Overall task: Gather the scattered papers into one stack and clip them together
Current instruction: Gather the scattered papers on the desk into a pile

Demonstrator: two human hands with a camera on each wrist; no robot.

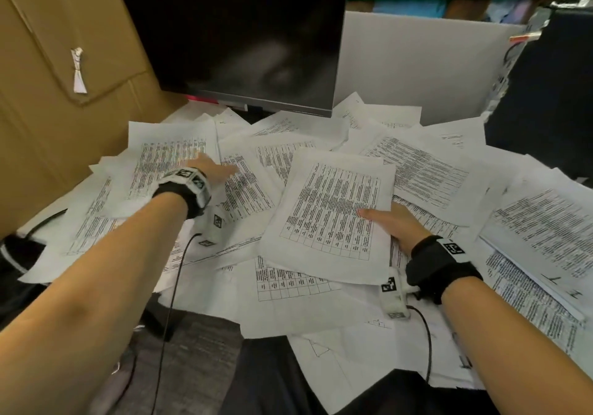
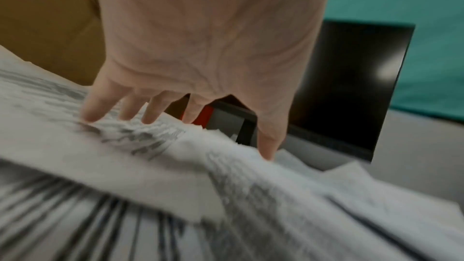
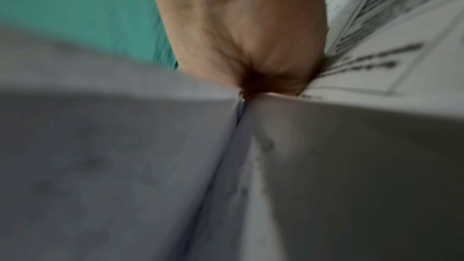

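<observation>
Printed white sheets (image 1: 276, 158) lie scattered and overlapping across the desk. My left hand (image 1: 221, 170) reaches forward over them at the left. In the left wrist view its spread fingertips (image 2: 88, 116) and thumb touch a crumpled sheet (image 2: 125, 156). My right hand (image 1: 385, 222) holds a small stack of table-printed papers (image 1: 330, 219) by its right edge, thumb on top, fingers hidden beneath. The stack is tilted up off the pile. The right wrist view is blurred: the stack's sheets (image 3: 125, 146) run into the hand (image 3: 251, 57).
A black monitor (image 1: 244, 36) stands just behind the papers. A cardboard box (image 1: 57, 93) walls the left side, a white board (image 1: 417, 61) the back, a dark case (image 1: 545, 93) the right. A thicker packet (image 1: 539, 231) lies at the right. Papers overhang the front edge.
</observation>
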